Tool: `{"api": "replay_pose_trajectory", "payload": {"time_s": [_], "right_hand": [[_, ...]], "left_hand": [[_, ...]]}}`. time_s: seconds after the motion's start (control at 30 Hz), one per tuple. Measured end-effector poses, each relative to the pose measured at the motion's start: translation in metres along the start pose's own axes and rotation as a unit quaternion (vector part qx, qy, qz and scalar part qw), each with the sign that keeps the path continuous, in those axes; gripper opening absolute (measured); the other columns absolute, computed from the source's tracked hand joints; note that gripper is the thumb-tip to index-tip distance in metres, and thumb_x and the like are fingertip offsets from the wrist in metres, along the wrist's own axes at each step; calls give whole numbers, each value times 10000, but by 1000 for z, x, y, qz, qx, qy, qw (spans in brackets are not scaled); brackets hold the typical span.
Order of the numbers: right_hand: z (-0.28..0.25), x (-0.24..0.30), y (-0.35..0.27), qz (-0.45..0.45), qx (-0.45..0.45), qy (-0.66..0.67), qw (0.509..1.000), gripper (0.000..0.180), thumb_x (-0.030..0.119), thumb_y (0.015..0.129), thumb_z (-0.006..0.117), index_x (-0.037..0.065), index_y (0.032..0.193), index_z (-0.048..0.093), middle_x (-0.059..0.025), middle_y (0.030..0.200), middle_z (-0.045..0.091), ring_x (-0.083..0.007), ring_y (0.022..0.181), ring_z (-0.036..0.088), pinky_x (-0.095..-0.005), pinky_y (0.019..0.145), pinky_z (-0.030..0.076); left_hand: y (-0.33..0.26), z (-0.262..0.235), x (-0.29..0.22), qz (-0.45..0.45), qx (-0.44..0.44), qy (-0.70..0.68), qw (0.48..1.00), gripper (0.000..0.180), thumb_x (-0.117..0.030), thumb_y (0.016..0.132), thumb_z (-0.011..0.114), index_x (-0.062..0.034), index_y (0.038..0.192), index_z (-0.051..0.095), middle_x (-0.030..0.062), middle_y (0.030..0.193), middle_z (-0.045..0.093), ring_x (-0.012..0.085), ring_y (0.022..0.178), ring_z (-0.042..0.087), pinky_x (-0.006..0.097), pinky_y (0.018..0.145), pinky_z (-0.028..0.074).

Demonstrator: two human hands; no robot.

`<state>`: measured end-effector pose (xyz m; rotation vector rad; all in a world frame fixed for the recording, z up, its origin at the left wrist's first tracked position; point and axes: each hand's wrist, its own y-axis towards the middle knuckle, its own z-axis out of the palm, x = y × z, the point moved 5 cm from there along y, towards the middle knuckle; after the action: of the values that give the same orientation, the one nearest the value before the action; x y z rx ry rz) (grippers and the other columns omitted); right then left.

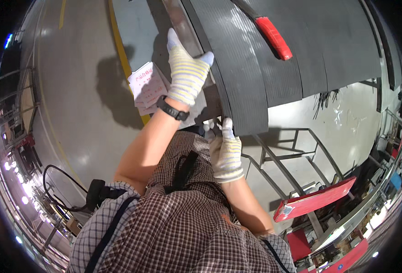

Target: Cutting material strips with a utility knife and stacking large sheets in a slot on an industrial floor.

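Observation:
Black ribbed strips [242,68], apparently rubber, lie side by side on a work surface. My left hand [188,75], in a striped knit glove, is beside the long left edge of the nearest strip. Its fingers are stretched out, with the thumb apart and reaching the strip's edge. At that strip's near corner is my right hand [227,154], gloved alike. Its fingertips and thumb close around the corner, and part of the grip is hidden. A stack of white paper slips [148,86] with red writing lies left of my left wrist.
A tool with a red-wrapped handle [273,38] rests on the strips. To the lower right stands a metal tube frame [278,166] with a red board [314,199]. Dark thin scraps [324,102] hang near the strips' ends. A yellow line [119,41] runs along the left.

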<state>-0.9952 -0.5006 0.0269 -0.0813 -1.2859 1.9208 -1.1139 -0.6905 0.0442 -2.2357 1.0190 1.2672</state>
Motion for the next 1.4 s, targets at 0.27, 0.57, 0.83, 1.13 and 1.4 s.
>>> {"api": "replay_pose_trajectory", "payload": {"time_s": [0.27, 0.57, 0.83, 1.13, 1.4], "right_hand": [[-38, -6, -24, 37, 90, -48, 994, 275, 115, 931, 625, 29, 1185, 564, -92, 1107, 643, -188, 973, 631, -371, 875, 518], [-72, 42, -11, -16, 115, -199, 973, 534, 337, 881, 685, 9, 1246, 476, -80, 1141, 598, -197, 1034, 583, -360, 948, 463], [-48, 43, 10, -35, 41, -188, 981, 358, 255, 861, 726, 30, 1105, 593, -47, 975, 641, -183, 907, 621, -341, 813, 520], [-69, 41, 26, -41, 56, -189, 980, 397, 245, 847, 745, 77, 1174, 596, -32, 1134, 637, -188, 1024, 599, -375, 928, 462], [-68, 41, 29, -79, 60, -123, 987, 316, 124, 813, 768, 35, 1079, 622, -34, 1023, 645, -166, 920, 608, -316, 867, 492]], "left_hand": [[-45, -14, 7, -5, -11, -129, 992, 780, -152, 776, 769, 52, 1390, 333, 236, 1351, 453, 327, 1260, 446, 391, 1073, 351], [-219, 4, 41, -332, 196, -306, 871, 216, -77, 895, 652, -17, 1096, 603, -30, 911, 584, 44, 787, 517, 204, 679, 438], [-220, 45, 58, -374, 163, -322, 855, 164, 4, 855, 645, 15, 1017, 666, 33, 945, 675, 98, 796, 600, 248, 733, 509], [-209, 49, 55, -296, 225, -197, 907, 188, -70, 818, 659, 41, 970, 667, 88, 854, 695, 146, 741, 623, 298, 708, 518], [-206, 68, 61, -355, 254, -147, 888, 115, -140, 882, 593, -34, 911, 626, 38, 706, 620, 193, 634, 597, 302, 582, 492]]}}
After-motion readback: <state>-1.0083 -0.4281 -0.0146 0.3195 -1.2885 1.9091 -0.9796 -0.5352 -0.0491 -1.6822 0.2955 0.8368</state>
